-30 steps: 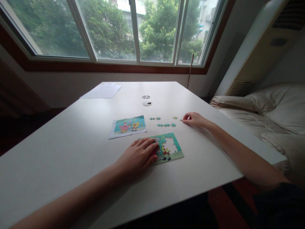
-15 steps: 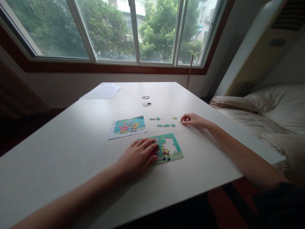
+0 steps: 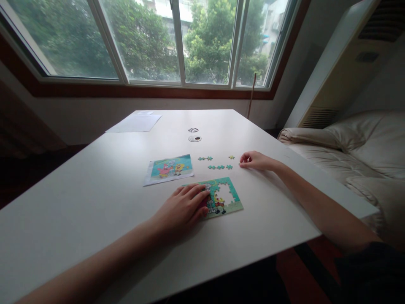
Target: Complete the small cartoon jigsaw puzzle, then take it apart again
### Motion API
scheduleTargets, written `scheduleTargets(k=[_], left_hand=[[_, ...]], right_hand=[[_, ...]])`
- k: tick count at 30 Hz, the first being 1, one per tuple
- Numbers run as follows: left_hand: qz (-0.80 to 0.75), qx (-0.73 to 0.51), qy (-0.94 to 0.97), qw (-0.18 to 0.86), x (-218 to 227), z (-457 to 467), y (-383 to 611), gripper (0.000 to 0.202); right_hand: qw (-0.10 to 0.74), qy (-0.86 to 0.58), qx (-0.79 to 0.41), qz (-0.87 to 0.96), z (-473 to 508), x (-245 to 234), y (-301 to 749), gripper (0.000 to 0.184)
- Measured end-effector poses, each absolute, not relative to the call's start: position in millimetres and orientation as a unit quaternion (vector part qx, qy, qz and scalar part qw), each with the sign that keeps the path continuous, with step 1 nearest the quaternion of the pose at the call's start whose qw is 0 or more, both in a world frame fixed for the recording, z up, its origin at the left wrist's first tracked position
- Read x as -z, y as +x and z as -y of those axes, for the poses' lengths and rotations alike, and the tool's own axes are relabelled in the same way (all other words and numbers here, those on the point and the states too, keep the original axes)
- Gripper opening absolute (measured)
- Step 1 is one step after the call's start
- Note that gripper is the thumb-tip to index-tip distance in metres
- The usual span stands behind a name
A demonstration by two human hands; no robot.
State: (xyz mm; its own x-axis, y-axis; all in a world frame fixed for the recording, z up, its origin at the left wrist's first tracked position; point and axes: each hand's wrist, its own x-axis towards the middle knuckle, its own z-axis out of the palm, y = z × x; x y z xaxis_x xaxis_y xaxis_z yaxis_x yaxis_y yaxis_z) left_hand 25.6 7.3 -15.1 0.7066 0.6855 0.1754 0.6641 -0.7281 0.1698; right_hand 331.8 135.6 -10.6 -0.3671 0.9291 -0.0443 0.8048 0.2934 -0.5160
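My left hand (image 3: 186,202) lies flat, fingers spread, over the left part of a cartoon jigsaw puzzle (image 3: 234,206). The puzzle's upper right has a gap with a jagged edge, and white shows through it. To the right, my right hand (image 3: 253,160) is low over the table with thumb and fingers pinched on a small puzzle piece (image 3: 239,164), mostly hidden by the fingertips. Just left of that hand lie a yellowish loose piece (image 3: 231,157) and a row of teal pieces (image 3: 220,167). Two more pieces (image 3: 205,158) sit farther left.
A printed reference picture (image 3: 171,169) rests behind my left hand. Two round flat items (image 3: 194,138) lie farther back on the white table (image 3: 79,181). White paper (image 3: 134,122) is at the far left corner. A cream sofa (image 3: 329,135) stands beyond the right edge.
My right fingertips have curled slightly, and the pinched piece shows less and a little lower. My left hand and the loose pieces stay in place.
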Motion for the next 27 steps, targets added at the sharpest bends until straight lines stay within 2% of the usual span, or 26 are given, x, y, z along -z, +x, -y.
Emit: scheduleTargets(k=[5, 8, 13, 18, 27], left_hand=[[-0.365, -0.11, 0.923, 0.044, 14.5, -7.5, 25.7, 0.037], [-0.364, -0.11, 0.924, 0.04, 15.2, -7.0, 25.1, 0.037], [-0.359, -0.112, 0.926, 0.011, 16.4, -5.1, 24.4, 0.038], [-0.325, -0.118, 0.938, 0.012, 12.1, 0.0, 26.9, 0.035], [-0.294, -0.133, 0.945, 0.052, 9.2, 0.6, 27.3, 0.036]], right_hand=[[0.195, -0.539, -0.254, 0.779, -135.7, 13.6, 331.2, 0.021], [0.232, -0.504, -0.276, 0.785, -132.7, 11.4, 325.2, 0.027], [0.26, -0.432, -0.355, 0.787, -116.4, 3.1, 301.2, 0.027], [0.268, -0.376, -0.46, 0.758, -97.3, 0.8, 277.2, 0.027], [0.223, -0.369, -0.422, 0.797, -75.0, -0.7, 255.8, 0.026]])
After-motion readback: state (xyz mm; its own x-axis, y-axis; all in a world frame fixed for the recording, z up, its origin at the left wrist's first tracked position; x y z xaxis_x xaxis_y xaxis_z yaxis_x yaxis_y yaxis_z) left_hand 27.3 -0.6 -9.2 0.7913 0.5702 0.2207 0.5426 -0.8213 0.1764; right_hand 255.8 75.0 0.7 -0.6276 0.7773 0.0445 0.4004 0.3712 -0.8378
